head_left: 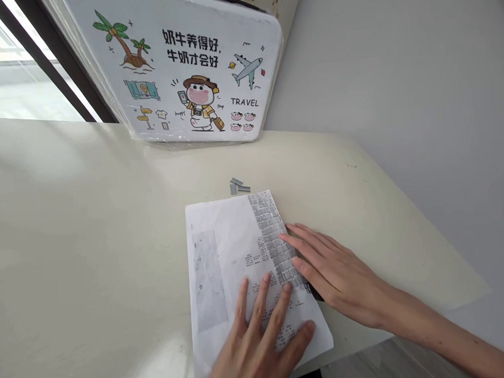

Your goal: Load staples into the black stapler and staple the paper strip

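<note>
A printed sheet of paper point(232, 217) lies on the table in front of me, with small text, a grey picture and a band of dark hatching down its upper right side. My left hand point(261, 337) rests on the lower part of the sheet, fingers spread. Along the sheet's right edge lies my right hand point(337, 268), its fingers stretched out and fingertips touching the hatched band. Something dark point(314, 292) shows beneath my right thumb and palm; most of it is hidden, so its kind is unclear. Just beyond the sheet's top edge are several short grey strips point(244, 188).
A white case point(156, 60) in clear plastic, printed with a cartoon cow, palm trees and an aeroplane, stands at the back of the pale table point(92, 233). A grey wall point(397, 73) rises on the right. The table's front edge runs near my right forearm.
</note>
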Demonstrator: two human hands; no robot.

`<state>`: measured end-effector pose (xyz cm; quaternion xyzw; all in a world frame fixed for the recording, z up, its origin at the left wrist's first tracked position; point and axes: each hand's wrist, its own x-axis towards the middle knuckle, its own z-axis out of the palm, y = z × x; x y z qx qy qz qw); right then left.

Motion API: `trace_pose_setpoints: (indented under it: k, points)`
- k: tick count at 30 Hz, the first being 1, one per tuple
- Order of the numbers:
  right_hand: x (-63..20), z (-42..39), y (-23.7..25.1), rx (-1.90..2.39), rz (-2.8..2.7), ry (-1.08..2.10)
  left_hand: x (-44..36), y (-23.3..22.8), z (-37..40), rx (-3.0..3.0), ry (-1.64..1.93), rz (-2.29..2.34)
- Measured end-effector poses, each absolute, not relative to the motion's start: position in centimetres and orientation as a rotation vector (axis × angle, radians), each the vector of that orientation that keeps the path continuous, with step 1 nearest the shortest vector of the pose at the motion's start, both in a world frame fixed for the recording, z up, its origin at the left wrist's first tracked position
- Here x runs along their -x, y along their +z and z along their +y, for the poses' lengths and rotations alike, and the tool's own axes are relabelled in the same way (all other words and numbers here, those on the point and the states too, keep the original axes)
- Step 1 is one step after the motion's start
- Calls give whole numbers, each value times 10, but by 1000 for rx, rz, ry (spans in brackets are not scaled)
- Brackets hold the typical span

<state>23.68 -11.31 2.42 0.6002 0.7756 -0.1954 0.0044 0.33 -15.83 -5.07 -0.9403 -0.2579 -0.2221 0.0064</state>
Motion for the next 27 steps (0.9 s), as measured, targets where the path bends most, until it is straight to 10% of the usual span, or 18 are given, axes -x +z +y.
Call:
trace_pose_setpoints:
  k: [27]
  points:
    - [-219,-114,9,-1855,2457,-148,-3,-48,-160,2982,-619,-823]
